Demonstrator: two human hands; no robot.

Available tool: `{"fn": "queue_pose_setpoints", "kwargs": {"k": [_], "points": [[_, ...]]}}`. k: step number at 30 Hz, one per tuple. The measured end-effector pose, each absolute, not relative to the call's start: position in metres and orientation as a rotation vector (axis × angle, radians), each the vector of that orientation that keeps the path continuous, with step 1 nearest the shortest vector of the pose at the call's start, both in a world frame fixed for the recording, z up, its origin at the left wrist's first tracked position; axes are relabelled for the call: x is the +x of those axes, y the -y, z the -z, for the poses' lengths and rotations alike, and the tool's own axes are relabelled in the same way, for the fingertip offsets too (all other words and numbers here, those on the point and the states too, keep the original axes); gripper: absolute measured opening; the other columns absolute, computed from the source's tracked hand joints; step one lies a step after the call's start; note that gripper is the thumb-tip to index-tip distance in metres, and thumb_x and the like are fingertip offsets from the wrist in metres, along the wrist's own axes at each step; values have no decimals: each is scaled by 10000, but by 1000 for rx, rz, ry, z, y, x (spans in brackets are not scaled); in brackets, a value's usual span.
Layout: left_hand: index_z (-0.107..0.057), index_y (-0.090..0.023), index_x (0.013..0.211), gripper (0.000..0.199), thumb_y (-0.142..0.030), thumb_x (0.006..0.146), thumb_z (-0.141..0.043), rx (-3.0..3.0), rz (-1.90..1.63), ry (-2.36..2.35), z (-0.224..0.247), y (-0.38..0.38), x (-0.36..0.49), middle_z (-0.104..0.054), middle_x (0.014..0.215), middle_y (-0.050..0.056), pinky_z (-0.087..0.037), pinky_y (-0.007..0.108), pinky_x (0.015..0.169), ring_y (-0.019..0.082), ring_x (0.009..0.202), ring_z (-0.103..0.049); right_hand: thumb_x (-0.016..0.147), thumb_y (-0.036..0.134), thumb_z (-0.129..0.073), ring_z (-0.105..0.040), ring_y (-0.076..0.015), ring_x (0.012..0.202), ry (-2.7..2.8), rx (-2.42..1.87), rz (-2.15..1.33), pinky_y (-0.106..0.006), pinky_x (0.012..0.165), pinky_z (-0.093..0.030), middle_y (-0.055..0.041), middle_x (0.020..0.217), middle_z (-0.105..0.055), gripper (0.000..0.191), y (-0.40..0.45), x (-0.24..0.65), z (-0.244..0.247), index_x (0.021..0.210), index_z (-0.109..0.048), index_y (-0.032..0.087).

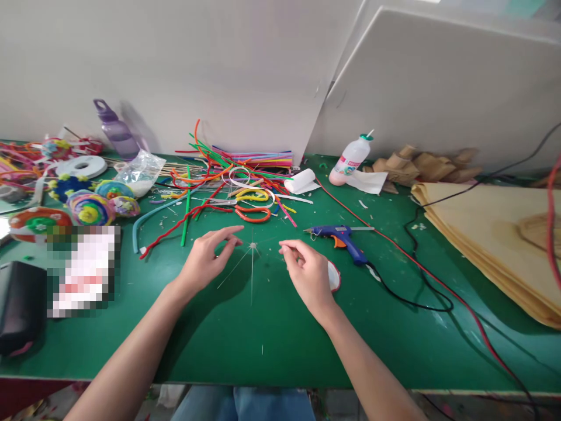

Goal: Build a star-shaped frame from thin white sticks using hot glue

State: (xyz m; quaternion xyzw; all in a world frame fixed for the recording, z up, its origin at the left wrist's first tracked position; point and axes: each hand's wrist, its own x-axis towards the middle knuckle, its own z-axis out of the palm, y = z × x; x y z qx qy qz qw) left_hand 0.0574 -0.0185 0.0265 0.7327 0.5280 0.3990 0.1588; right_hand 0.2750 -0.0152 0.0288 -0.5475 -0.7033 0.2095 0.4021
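Between my hands, a small whitish hub with thin, stiff strands (252, 246) spreads out over the green table (210, 351). My left hand (209, 255) is just left of it, thumb and index finger apart near the strands, with nothing visible between them. To the right of the hub, my right hand (304, 263) has its thumb and fingertips pinched together; whatever they hold is too small to make out. A white disc with a red rim (334, 276) lies partly hidden behind my right hand. The blue glue gun (346, 238) rests farther right.
Orange-handled scissors (253, 215) and colourful pipe cleaners (219, 169) lie beyond my hands. A bottle (352, 159) and a white roll (302, 181) stand behind. Cords cross the right side near brown paper (473, 228). Yarn ornaments (90, 207) and a black case (21, 307) are left.
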Motion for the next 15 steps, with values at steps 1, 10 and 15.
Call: {"fn": "queue_pose_setpoints", "kwargs": {"k": [1,10,15], "points": [[-596,-208,1161,304,-236,895,-450,2105,-1196,-1558,-25,18,55,-718,873,9,-479,277,823,160,857,-650,873,271,-490,-615,-143,642,1793,-1374,-488,-262,600,-490,-41,802,-695,186,15,275,-28,932,-645,186],[-622,-171,1047,377,-121,851,-304,2060,-1228,-1743,-8,11,47,-660,1075,62,-438,355,933,201,1048,-577,940,223,-311,-390,-198,1316,2088,-1223,-432,-432,1086,-358,-79,1417,-436,459,8,278,-15,1394,-374,195],[-547,-196,1242,412,-349,937,-315,1886,-1101,-1774,-5,7,50,-671,1145,44,-442,356,965,215,1097,-593,927,209,-291,-418,-208,1300,2073,-1287,-473,-436,1080,-377,-91,1404,-453,479,-2,281,-9,1394,-397,179]]}}
